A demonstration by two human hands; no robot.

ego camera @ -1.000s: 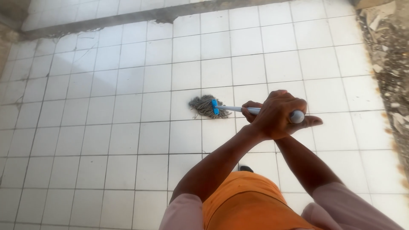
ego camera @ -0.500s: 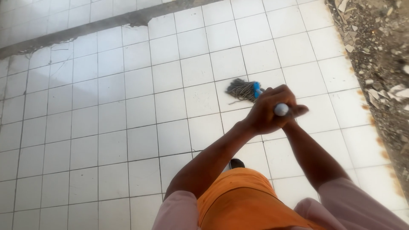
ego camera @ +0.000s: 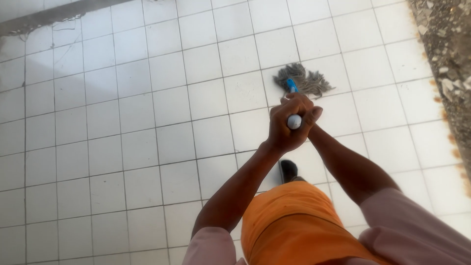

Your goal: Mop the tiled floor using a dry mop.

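A string mop lies with its grey head (ego camera: 304, 81) spread on the white floor tiles, joined by a blue collar (ego camera: 291, 85) to a pale handle. The handle's rounded end (ego camera: 294, 121) points up at the camera. My left hand (ego camera: 284, 125) is wrapped around the top of the handle. My right hand (ego camera: 310, 116) closes on the handle just beside it, mostly hidden behind the left hand. Both arms reach forward from pink sleeves.
White square tiles (ego camera: 147, 147) with dark grout cover the floor. A strip of rubble and dirt (ego camera: 451, 54) runs along the right edge. A dark broken seam (ego camera: 54, 17) crosses the top left. My dark shoe (ego camera: 288, 171) shows above orange clothing (ego camera: 294, 225).
The mop head has swept from the left to the right across the tiles. The handle now points nearly straight at the camera, and both hands have come in closer to my body.
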